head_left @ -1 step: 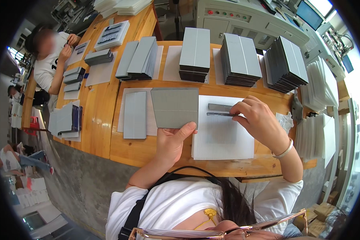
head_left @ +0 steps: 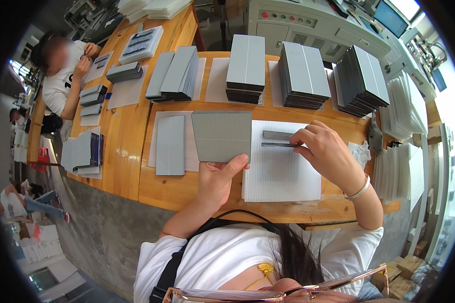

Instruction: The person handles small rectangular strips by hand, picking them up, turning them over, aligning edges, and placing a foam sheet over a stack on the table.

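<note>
My left hand point(head_left: 218, 179) grips a grey rectangular plate point(head_left: 222, 135) by its lower edge, thumb on the face and fingers behind. A fine pale line crosses that face. Over a stack of white corrugated sheets point(head_left: 283, 177), my right hand point(head_left: 321, 146) pinches the right end of a thin dark grey strip point(head_left: 277, 145) between thumb and fingertips. Just beyond it lies a wider grey strip point(head_left: 277, 135), its right end partly hidden by my fingers. Left of the held plate, another grey plate point(head_left: 170, 146) rests on a corrugated sheet point(head_left: 193, 157).
Tall stacks of grey plates point(head_left: 246, 60), point(head_left: 304, 70), point(head_left: 361, 76) line the far side of the wooden table point(head_left: 121, 151). A leaning pile of plates point(head_left: 179, 73) stands left of them. White sheets point(head_left: 404, 108) are piled at right. A co-worker point(head_left: 63, 76) sits at far left.
</note>
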Demonstrator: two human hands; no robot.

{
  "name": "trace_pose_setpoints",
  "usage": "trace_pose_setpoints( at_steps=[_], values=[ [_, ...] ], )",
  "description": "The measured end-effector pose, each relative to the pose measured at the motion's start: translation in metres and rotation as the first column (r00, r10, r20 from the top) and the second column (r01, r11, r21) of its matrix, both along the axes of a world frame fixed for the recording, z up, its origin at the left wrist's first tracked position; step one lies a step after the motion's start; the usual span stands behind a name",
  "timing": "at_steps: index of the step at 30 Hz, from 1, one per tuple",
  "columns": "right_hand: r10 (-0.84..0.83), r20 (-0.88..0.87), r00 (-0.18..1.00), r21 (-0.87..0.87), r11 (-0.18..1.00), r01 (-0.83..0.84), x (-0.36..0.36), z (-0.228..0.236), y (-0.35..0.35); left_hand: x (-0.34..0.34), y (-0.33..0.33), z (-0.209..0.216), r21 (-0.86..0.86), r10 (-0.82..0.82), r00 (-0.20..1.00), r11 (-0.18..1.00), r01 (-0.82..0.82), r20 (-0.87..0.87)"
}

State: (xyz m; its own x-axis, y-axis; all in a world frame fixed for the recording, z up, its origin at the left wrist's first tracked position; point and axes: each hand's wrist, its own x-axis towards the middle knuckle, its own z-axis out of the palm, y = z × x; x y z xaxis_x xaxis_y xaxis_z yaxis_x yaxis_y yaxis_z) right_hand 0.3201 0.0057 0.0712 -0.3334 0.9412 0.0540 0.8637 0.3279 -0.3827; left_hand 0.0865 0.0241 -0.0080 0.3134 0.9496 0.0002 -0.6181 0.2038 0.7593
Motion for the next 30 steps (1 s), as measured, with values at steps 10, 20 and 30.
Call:
trace_pose_setpoints(
  at_steps=[10,20,30],
  values=[
    [-0.162,0.017,0.987,0.016,0.987,0.162,-0.006,0.001,0.001,0.001,-0.001,-0.002,-0.004,-0.028,0.999,1.000,0.027,-0.040],
    [-0.208,-0.848,0.487,-0.284,0.955,-0.086,-0.053,-0.032,-0.005,0.006,-0.006,0.009,-0.026,-0.020,0.999,0.999,0.018,-0.048],
    [-0.306,-0.901,0.307,-0.342,0.937,-0.073,-0.060,-0.040,-0.009,0.003,-0.008,0.000,-0.036,-0.063,0.998,0.997,0.063,-0.001]
  ],
)
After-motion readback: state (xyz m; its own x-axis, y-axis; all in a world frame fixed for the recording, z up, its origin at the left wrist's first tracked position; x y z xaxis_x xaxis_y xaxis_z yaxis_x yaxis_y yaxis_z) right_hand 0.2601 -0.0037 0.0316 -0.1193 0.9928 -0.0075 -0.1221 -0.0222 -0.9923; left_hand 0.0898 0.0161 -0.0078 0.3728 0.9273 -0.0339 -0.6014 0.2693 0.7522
